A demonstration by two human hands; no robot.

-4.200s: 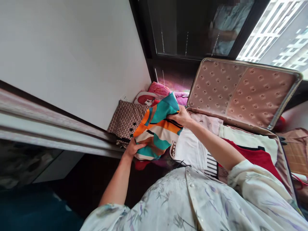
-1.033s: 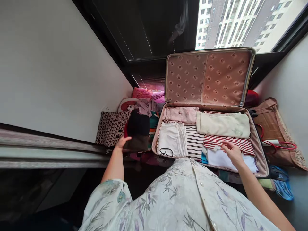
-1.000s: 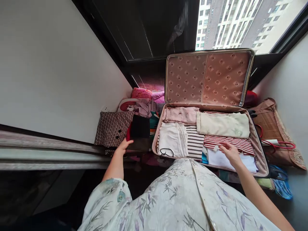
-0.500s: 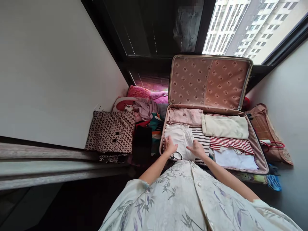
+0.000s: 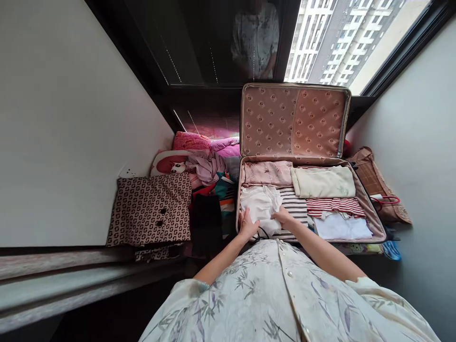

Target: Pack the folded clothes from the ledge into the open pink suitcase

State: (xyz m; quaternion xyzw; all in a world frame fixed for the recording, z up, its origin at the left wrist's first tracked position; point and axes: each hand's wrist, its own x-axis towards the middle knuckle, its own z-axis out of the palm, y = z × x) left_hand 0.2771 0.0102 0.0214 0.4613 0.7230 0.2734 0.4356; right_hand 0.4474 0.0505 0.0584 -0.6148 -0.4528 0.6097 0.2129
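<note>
An open pink suitcase (image 5: 370,219) lies on the floor with its patterned lid (image 5: 294,121) leaning against the window. Folded clothes fill it. My left hand (image 5: 246,225) and my right hand (image 5: 283,217) both grip a folded white garment (image 5: 260,204) at the near left corner, bunching its near edge. Beside it lie a black-and-white striped piece (image 5: 294,205), a pink piece (image 5: 267,172), a cream piece (image 5: 322,182), a red-striped piece (image 5: 335,206) and a white piece (image 5: 342,228).
Left of the suitcase lie a brown patterned garment (image 5: 151,209), a black folded garment (image 5: 206,223), a colourful striped cloth (image 5: 224,190) and pink bedding (image 5: 190,141). A woven bag (image 5: 374,183) sits at the right by the wall. A white wall panel stands at the left.
The colourful cloth and the black garment went onto the left pile. Both hands moved to the suitcase's near left corner and now grip the white garment, which has bunched up.
</note>
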